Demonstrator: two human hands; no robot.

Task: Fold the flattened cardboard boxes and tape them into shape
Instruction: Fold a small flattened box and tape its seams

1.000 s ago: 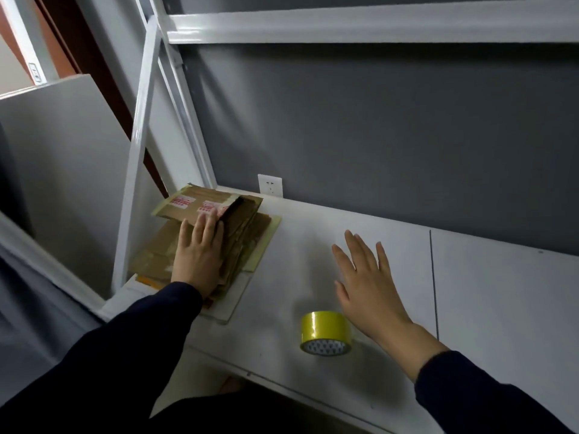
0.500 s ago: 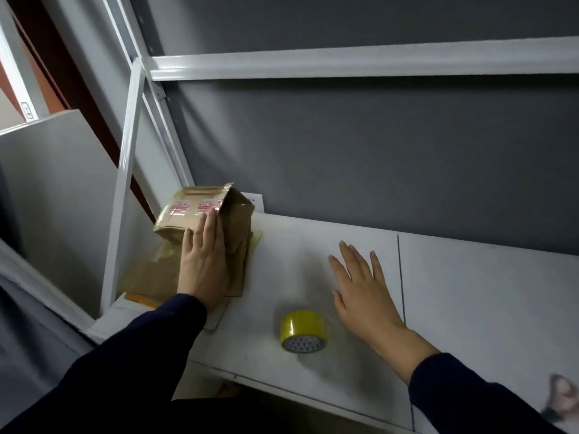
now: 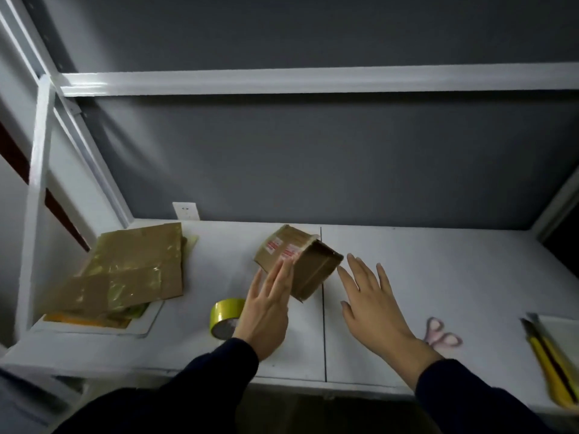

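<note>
Left hand (image 3: 269, 308) is up off the white tabletop (image 3: 438, 277), fingers straight and flat against the near face of a small brown cardboard box (image 3: 308, 270); the thumb is hidden behind it. The box sits tilted, partly opened out from flat. Its upper face is glossy with clear tape and carries red-and-white labels, while its dull corrugated side slopes down to the right. Right hand (image 3: 372, 302) hovers beside it, palm down, fingers spread and relaxed, holding nothing. Its index fingertip is just off the box's right corner; contact cannot be made out. Dark sleeves cover both forearms.

Behind the left wrist stands a roll of shiny yellow packing tape (image 3: 224, 317), on edge and partly hidden. Further left, a stack of flattened brown cardboard sheets (image 3: 125, 270), streaked with wrinkled tape, lies on a white board. Right of the hands lie blurred pink-handled scissors (image 3: 441, 336), and at the far edge yellow-and-black stick-shaped tools (image 3: 548, 364). A white metal frame (image 3: 313, 83) crosses the matte grey wall (image 3: 313, 167).
</note>
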